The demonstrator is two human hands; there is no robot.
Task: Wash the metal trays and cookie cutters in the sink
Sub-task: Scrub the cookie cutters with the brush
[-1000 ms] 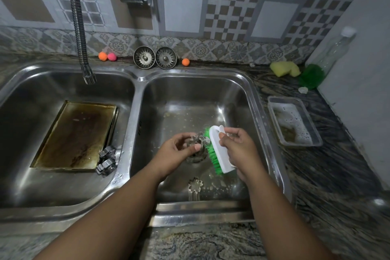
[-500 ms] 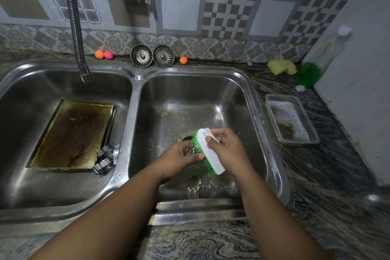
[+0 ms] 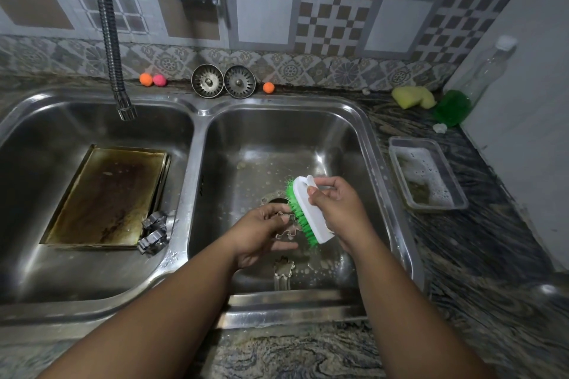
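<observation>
- Scrubbing is under way: the left hand point(image 3: 261, 234) pinches a cookie cutter point(image 3: 284, 226) over the right basin point(image 3: 338, 138), near the drain.
- The right hand point(image 3: 335, 209) grips a brush point(image 3: 308, 209), its bristles touching the cutter.
- Another cutter point(image 3: 283, 271) lies on the basin floor below.
- More cutters point(image 3: 154, 234) and a stained tray point(image 3: 104, 197) wait in the left basin point(image 3: 46, 138).
- The next move probably calls for turning the cutter to reach its other edges.

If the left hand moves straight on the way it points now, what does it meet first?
Most likely the green bristles of the brush in the right hand. The left hand holds a cookie cutter just beside them; depth is unclear.
</observation>
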